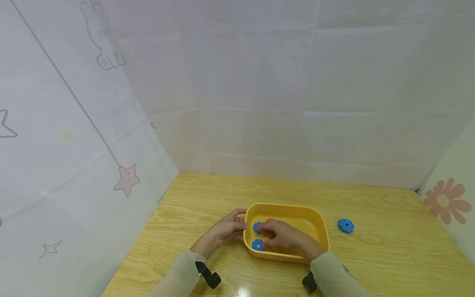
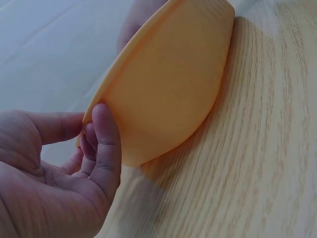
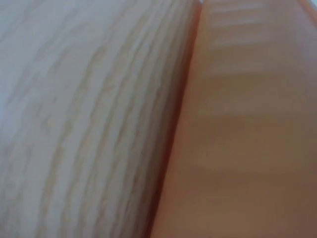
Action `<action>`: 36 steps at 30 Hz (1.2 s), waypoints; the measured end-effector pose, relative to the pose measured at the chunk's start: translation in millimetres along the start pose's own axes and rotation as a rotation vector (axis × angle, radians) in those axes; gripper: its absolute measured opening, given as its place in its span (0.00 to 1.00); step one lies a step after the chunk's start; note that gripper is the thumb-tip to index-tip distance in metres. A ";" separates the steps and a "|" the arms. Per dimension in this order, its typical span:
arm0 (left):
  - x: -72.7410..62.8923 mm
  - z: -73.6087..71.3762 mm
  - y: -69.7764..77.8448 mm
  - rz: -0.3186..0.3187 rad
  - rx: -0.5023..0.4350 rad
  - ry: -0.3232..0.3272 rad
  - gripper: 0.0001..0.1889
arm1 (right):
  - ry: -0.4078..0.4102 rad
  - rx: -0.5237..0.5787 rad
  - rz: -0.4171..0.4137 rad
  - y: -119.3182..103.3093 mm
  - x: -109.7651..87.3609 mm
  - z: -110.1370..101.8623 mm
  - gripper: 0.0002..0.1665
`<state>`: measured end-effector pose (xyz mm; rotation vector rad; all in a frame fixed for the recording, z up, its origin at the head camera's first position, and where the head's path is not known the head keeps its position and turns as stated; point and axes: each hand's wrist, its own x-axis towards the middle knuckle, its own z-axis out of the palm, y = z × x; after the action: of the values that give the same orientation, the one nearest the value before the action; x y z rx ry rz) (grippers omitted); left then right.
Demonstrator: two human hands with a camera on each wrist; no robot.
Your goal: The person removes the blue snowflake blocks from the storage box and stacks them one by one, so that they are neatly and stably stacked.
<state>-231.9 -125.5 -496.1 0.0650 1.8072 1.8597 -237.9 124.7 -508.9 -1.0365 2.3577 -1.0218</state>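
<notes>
My left hand (image 1: pixel 230 227) grips the left end of a yellow plastic bin (image 1: pixel 323 231). In the left wrist view, its thumb and fingers pinch the bin's rim (image 2: pixel 106 84). Over the bin's left half is my right hand (image 1: pixel 283 236), reaching down inside with finger and thumb apart and no object visible between them. Two blue flower-shaped discs lie at that end: the farther disc (image 1: pixel 257 227) is partly behind a fingertip, and the nearer disc (image 1: pixel 257 245) is beside the thumb. Whether the fingertips touch them I cannot tell. The right wrist view shows only the bin's ribbed outer wall (image 3: pixel 242 139) and wood.
On the wood-grain table (image 1: pixel 389 255), right of the bin, lies a blue flower-shaped piece (image 1: pixel 346 225), seemingly a small stack of discs. Pale printed sheets (image 1: pixel 252 136) stand along the table's back and sides.
</notes>
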 end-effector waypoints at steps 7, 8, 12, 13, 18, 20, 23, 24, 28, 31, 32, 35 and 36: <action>1.6 -1.0 -0.5 -0.011 0.010 -0.008 0.30 | -0.029 -0.073 -0.038 -0.1 1.2 3.4 0.22; 1.7 -1.0 -0.3 -0.013 0.009 -0.008 0.30 | -0.027 -0.084 -0.045 0.1 1.4 3.8 0.22; 2.3 -0.6 0.2 -0.007 0.005 -0.007 0.30 | -0.025 -0.138 -0.057 1.0 2.6 5.2 0.21; 2.5 -0.6 0.3 -0.006 0.004 -0.005 0.30 | -0.024 -0.148 -0.062 0.9 2.8 5.3 0.21; 4.9 -1.3 0.5 -0.008 0.002 0.003 0.30 | -0.026 -0.175 -0.065 -0.4 3.9 4.9 0.20; 5.4 -1.6 0.7 -0.007 0.005 0.005 0.30 | -0.024 -0.179 -0.060 -1.1 4.3 4.7 0.20; 5.0 -1.8 0.9 -0.007 0.006 0.003 0.30 | -0.020 -0.184 -0.049 -1.6 4.9 5.1 0.19; 4.5 -1.9 1.1 -0.007 0.007 0.000 0.30 | -0.018 -0.189 -0.050 -1.4 5.1 5.6 0.19; 2.3 -2.0 0.8 -0.008 0.005 -0.008 0.31 | -0.012 -0.202 -0.055 0.3 5.8 7.8 0.18; 2.2 -2.2 0.5 -0.007 0.003 -0.005 0.30 | 0.008 -0.196 -0.052 0.6 5.7 8.2 0.18; 2.4 -2.3 0.5 -0.009 0.000 -0.005 0.30 | 0.016 -0.196 -0.047 0.5 5.4 8.0 0.18; 3.1 -2.1 0.5 -0.007 -0.002 -0.010 0.31 | 0.050 -0.166 -0.031 -1.1 3.4 6.4 0.19; 3.3 -2.0 0.5 -0.006 -0.004 -0.012 0.31 | 0.061 -0.153 -0.022 -2.2 2.3 5.4 0.19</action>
<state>-235.7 -125.9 -496.9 0.0695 1.7936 1.8549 -235.3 119.4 -511.0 -1.1033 2.5117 -0.9043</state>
